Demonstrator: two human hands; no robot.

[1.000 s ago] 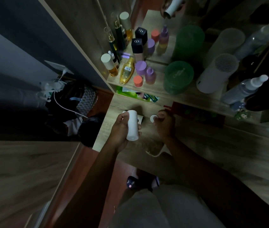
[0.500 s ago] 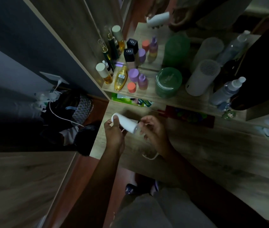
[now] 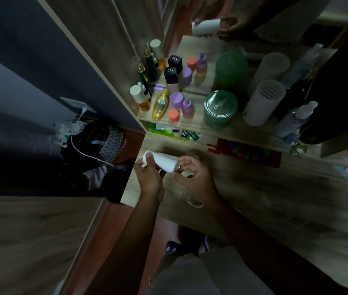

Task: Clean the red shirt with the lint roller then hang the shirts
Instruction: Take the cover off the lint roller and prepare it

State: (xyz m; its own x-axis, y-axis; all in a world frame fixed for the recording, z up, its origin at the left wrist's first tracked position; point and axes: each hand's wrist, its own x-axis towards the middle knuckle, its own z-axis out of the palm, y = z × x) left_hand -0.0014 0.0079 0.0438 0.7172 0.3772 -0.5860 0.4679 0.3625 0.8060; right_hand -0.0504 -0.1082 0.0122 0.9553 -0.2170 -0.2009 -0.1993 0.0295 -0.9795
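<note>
A white cylindrical lint roller [image 3: 164,161] lies almost level above the left end of the wooden table [image 3: 275,209]. My left hand [image 3: 149,177] grips its left end, with the thumb over the cap. My right hand [image 3: 194,177] pinches the roller's right end with its fingertips. A white cord loop [image 3: 194,203] shows under my right wrist. No red shirt is in view. The room is dim.
A shelf [image 3: 200,124] behind the table holds several cosmetic bottles, a green jar [image 3: 220,108], a white cylinder [image 3: 263,102] and a spray bottle [image 3: 296,118]. A mirror behind repeats them. A red box [image 3: 247,151] lies on the table. A dark bag [image 3: 96,143] sits on the floor at left.
The roller went from upright in my left hand to lying sideways between both hands. My right hand left the small white cap on the table and took the roller's right end.
</note>
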